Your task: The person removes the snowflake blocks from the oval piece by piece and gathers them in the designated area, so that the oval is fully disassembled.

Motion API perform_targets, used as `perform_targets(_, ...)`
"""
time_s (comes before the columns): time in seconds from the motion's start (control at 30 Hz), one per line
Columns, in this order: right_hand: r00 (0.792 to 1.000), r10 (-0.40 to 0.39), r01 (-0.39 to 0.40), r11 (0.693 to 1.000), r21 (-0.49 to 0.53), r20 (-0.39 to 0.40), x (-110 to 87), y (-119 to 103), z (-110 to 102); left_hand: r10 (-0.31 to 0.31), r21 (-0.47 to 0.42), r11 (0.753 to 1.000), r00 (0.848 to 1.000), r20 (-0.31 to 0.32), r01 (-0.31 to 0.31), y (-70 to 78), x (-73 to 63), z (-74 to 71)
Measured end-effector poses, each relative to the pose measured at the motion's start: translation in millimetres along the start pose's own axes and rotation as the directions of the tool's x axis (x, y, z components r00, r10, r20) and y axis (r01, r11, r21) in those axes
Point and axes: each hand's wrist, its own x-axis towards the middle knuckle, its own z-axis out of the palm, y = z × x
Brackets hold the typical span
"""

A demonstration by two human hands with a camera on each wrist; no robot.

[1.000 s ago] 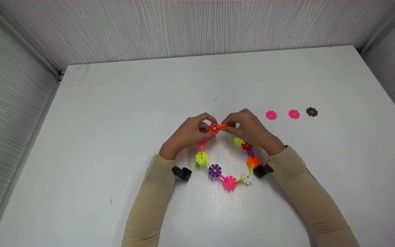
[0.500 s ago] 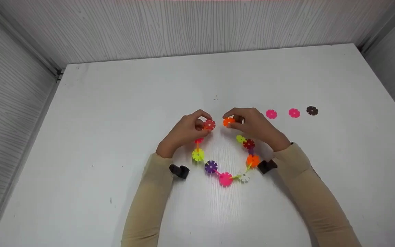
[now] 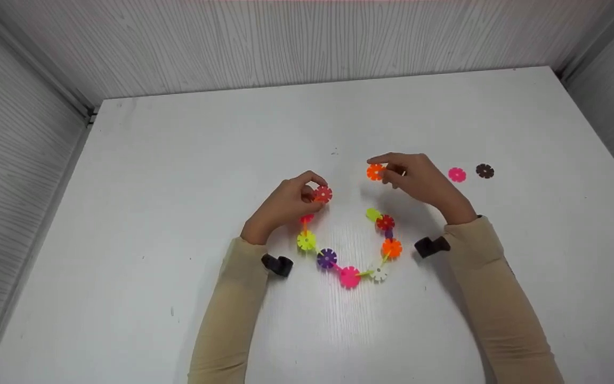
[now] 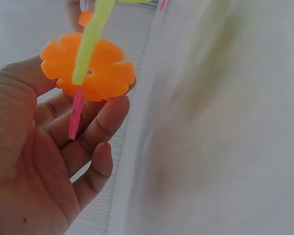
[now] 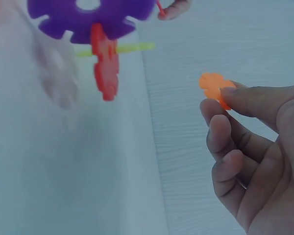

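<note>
My left hand pinches a red notched disc at the left end of a chain of slotted snowflake discs. The chain curves below the hands through yellow, purple, pink, white, orange and dark red discs to a yellow disc at its right end. Up and to the right, my right hand pinches a single orange disc between thumb and fingers, apart from the chain. The right wrist view shows this orange disc at the thumb tip.
A loose pink disc and a dark brown disc lie on the white table, right of my right hand. Another pink disc is hidden behind that hand. Wood-grain panels stand along the back and sides.
The orange disc came away from the red disc, and my right hand carried it up and right, covering one loose pink disc. My left hand shifted slightly left with the chain's end.
</note>
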Motion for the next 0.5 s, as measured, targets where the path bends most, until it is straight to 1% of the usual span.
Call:
perform_targets(0.1, 0.999, 0.028, -0.027, 0.999, 0.021, -0.046, -2.0, 6.0, -8.6, 0.000, 0.000, 1.000, 1.000, 0.005, 0.000, 0.0, -0.3, -0.3)
perform_targets(0.27, 0.992, 0.030, -0.026, 0.999, 0.038, -0.123, -4.7, 17.9, -19.2, -0.004, 0.014, 1.000, 1.000, 0.012, 0.003, 0.6, -0.2, -0.8)
perform_targets(0.37, 0.988, 0.069, -0.061, 0.996, 0.061, -0.138, -6.1, 24.2, -23.6, 0.001, 0.024, 1.000, 1.000, 0.016, -0.001, 1.4, -0.5, -1.5)
perform_targets(0.5, 0.982, 0.129, -0.118, 0.990, 0.082, -0.138, -7.7, 31.6, -28.1, 0.007, 0.033, 0.999, 1.000, 0.022, -0.007, 1.6, -0.1, -1.2)
